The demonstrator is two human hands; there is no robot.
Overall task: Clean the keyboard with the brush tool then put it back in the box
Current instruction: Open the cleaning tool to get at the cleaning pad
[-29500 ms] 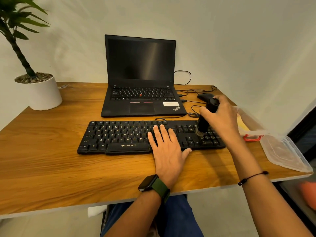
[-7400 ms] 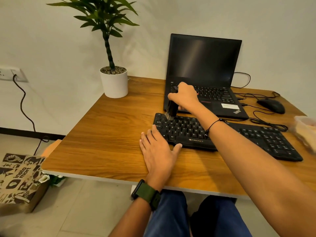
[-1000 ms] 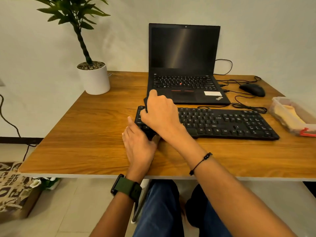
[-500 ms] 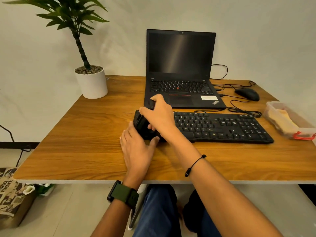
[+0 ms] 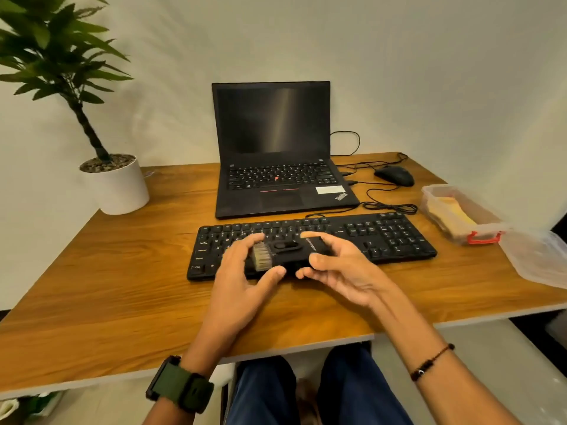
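Both hands have a grip on the black brush tool [image 5: 288,253], held sideways above the black keyboard [image 5: 383,237]: left hand [image 5: 245,277] pinches the bristle end, right hand [image 5: 340,265] curls round the handle end. Keyboard lies on the wooden desk [image 5: 122,286], in front of an open laptop [image 5: 276,148] with a dark screen. Clear plastic box [image 5: 460,213] at the desk's right edge, lid [image 5: 540,259] beside it. Wired mouse [image 5: 394,175] behind. Potted plant [image 5: 113,185] at back left. Plain pale wall.
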